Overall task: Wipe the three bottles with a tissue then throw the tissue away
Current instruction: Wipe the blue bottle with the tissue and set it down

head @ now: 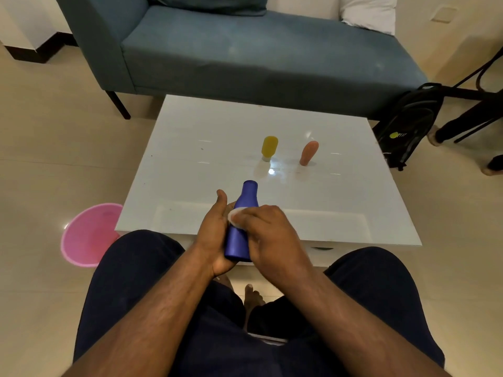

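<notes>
- The blue bottle [239,227] is held at lower centre of the frame, above the near edge of the white desk [190,148], cap pointing away.
- The left hand [215,235] cradles its base, thumb raised.
- The right hand [268,235] curls over a white tissue [234,216], pressing it on the bottle's body.
- The yellow bottle [269,146] and orange bottle [309,153] stand cap-down mid-desk, apart.
- A pink bin [87,235] sits on the floor at left; nothing can be made out inside it.
</notes>
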Demonstrator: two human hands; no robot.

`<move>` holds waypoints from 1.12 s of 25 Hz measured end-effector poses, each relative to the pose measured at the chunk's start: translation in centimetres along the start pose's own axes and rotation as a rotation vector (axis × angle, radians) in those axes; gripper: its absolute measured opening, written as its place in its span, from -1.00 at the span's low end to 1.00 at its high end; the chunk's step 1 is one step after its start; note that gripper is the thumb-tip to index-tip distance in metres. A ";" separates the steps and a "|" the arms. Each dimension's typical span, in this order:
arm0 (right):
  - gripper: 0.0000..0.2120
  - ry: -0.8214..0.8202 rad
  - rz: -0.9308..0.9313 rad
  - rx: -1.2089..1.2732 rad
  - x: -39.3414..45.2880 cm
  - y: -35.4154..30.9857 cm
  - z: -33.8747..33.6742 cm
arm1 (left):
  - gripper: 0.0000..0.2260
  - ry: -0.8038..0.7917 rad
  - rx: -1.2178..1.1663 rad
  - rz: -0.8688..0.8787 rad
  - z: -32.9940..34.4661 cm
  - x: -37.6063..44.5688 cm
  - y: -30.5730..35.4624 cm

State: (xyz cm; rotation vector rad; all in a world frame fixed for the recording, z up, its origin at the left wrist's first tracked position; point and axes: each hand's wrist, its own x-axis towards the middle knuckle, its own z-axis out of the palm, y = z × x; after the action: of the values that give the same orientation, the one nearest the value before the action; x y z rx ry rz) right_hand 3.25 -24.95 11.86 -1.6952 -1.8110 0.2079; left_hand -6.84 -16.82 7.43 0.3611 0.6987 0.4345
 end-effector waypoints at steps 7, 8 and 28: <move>-0.82 0.006 0.137 -0.010 -1.1 -0.8 0.6 | -0.42 0.019 -0.018 -0.026 0.3 0.0 0.0; -0.79 0.007 0.090 -0.019 -1.6 -0.6 0.6 | -0.42 0.014 -0.036 -0.033 0.2 0.0 -0.1; -0.74 0.103 0.202 0.076 -2.1 0.0 0.8 | -0.51 0.111 -0.157 0.109 -0.1 0.5 0.4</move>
State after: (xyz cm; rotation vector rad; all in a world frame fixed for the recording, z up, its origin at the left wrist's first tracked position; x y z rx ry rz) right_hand 2.72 -26.63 10.53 -1.8008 -1.5387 0.2669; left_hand -6.70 -16.25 7.23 0.2291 0.7496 0.6123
